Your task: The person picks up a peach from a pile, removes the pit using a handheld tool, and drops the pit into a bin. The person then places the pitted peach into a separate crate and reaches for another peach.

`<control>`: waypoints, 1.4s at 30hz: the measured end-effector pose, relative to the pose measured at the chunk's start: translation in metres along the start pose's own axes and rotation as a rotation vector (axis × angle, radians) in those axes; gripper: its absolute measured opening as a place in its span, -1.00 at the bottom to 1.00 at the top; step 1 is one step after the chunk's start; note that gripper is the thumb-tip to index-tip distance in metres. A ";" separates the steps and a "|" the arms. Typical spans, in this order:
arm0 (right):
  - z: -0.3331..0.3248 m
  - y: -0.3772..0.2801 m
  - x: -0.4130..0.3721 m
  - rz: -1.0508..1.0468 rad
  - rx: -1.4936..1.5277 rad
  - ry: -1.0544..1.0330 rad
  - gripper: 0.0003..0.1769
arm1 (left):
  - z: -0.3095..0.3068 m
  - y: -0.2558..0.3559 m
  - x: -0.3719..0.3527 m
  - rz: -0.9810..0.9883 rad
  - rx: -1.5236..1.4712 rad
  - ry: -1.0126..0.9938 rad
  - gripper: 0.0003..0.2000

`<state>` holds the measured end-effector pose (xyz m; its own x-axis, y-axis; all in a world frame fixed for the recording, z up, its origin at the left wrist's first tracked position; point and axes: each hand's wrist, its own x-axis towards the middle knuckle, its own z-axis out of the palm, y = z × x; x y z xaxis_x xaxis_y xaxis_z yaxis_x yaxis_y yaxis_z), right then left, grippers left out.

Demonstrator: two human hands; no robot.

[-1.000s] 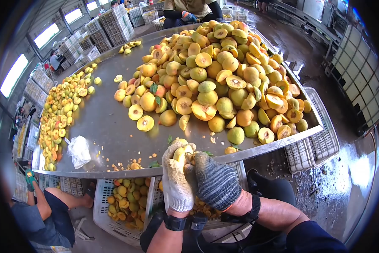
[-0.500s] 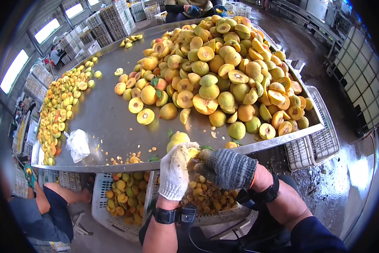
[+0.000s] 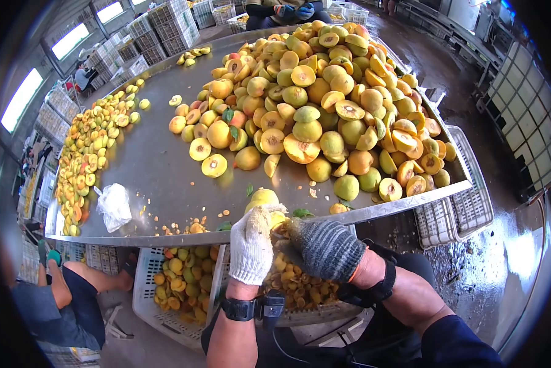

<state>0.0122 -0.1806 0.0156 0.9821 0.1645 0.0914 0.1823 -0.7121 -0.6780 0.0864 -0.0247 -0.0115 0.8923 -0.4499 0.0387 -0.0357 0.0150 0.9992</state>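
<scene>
My left hand [image 3: 253,245], in a white knit glove, is closed around a cut piece of yellow peach [image 3: 277,219] at the table's near edge. My right hand [image 3: 327,248], in a grey striped glove, is closed with its fingertips right at that piece. What its fingers grip is hidden. A whole-looking yellow peach [image 3: 263,197] shows just past my left knuckles. Beyond my hands, a big heap of halved and whole peaches [image 3: 309,132] covers the right of the metal table [image 3: 159,156]. Below my hands stands a crate of small brownish-yellow pieces [image 3: 303,282].
Peach pieces [image 3: 88,153] line the table's left side. A white plastic bag [image 3: 113,208] and fruit scraps [image 3: 190,228] lie near the front edge. Another crate of peaches [image 3: 139,294] stands below. Someone sits at left [image 3: 67,313]; gloved co-worker hands [image 3: 294,11] show across the table.
My right hand has shifted slightly left and tilted downward against the peach piece, which shows more of its cut face. Across the table, the co-worker's hands have come together.
</scene>
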 end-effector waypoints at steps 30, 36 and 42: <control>-0.020 0.011 -0.012 0.037 0.155 -0.172 -0.64 | 0.018 -0.009 -0.017 0.383 0.335 -0.027 -0.45; -0.025 0.023 -0.016 0.036 0.385 -0.209 -0.65 | 0.016 0.002 -0.018 0.344 0.373 -0.108 -0.48; -0.024 0.044 -0.016 -0.007 0.429 -0.272 -0.59 | 0.018 0.003 -0.018 0.428 0.366 -0.126 -0.58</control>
<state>0.0057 -0.2311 0.0017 0.9231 0.3803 -0.0574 0.0973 -0.3752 -0.9218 0.0625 -0.0329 -0.0088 0.7046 -0.5748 0.4161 -0.5548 -0.0807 0.8281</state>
